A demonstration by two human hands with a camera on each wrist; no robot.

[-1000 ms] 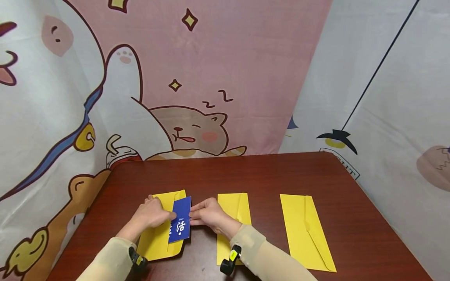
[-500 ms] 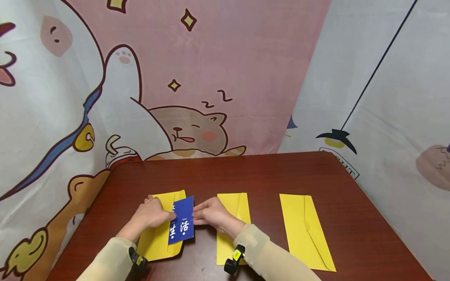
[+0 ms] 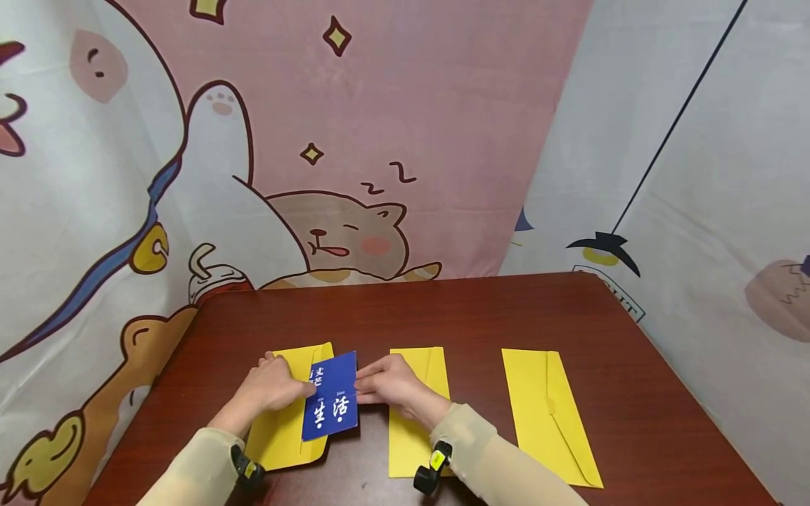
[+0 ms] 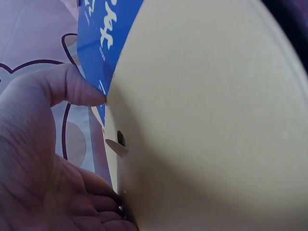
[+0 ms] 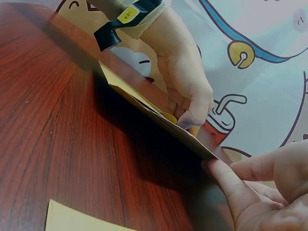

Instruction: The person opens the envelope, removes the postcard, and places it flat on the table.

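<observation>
At the left of the head view, my left hand (image 3: 271, 383) grips a yellow envelope (image 3: 275, 446) held tilted off the table, its opening facing right. The left wrist view shows the thumb (image 4: 86, 91) at the opening's edge and the fingers curled lower down on the envelope (image 4: 216, 106). A blue card (image 3: 338, 400) with white characters sticks out of the opening, its left part hidden inside. My right hand (image 3: 395, 385) pinches the card's right edge between thumb and fingers. From the right wrist view, the right hand (image 5: 264, 192) holds the card nearly edge-on.
A second yellow envelope (image 3: 405, 450) lies under my right forearm. Farther right on the dark red wooden table (image 3: 481, 309) lies a third yellow envelope (image 3: 550, 414). A cartoon-printed cloth (image 3: 443, 140) hangs behind the table.
My right hand has moved right, drawing the blue card farther out of the envelope, so more white characters show. The left hand and its envelope have stayed nearly still.
</observation>
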